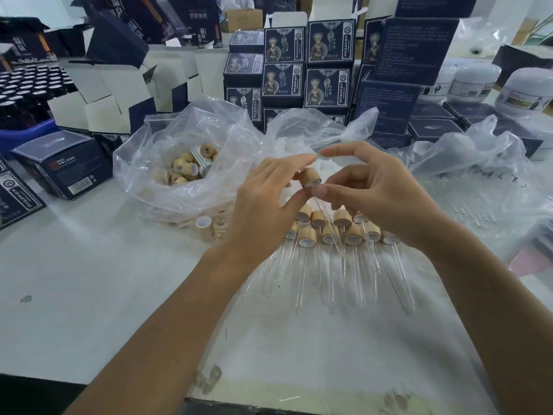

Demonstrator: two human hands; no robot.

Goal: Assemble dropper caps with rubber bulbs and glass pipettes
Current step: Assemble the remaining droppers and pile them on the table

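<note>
Now, here is how I would steer this step, going only by what the head view gives me.

1. My left hand pinches one bamboo-coloured dropper cap between thumb and curled fingers, index finger stretched out above it. The cap is held up over the table, its open white-lined mouth turned toward me and down.
2. My right hand has thumb and a bent finger closed on the top end of a glass pipette, the index finger arching free above. The pipette's top sits right at the cap's mouth; whether it is already seated I cannot tell, since the glass is clear and the fingers crowd the joint.
3. I judge the step to be pushing the pipette into the cap. I would keep the glass in line with the cap's axis and not let it lean.
4. I would hold the pipette close to the cap, as now, so the long free end cannot lever and snap.
5. I would press steadily rather than jab, with the left hand bracing the cap from behind.
6. The finished droppers lie in rows just below my hands, caps away from me and tubes toward me; the new one belongs beside them, laid down gently.
7. Loose caps wait in the plastic bag at left, and a clear bag of spare pipettes lies at right.
</note>
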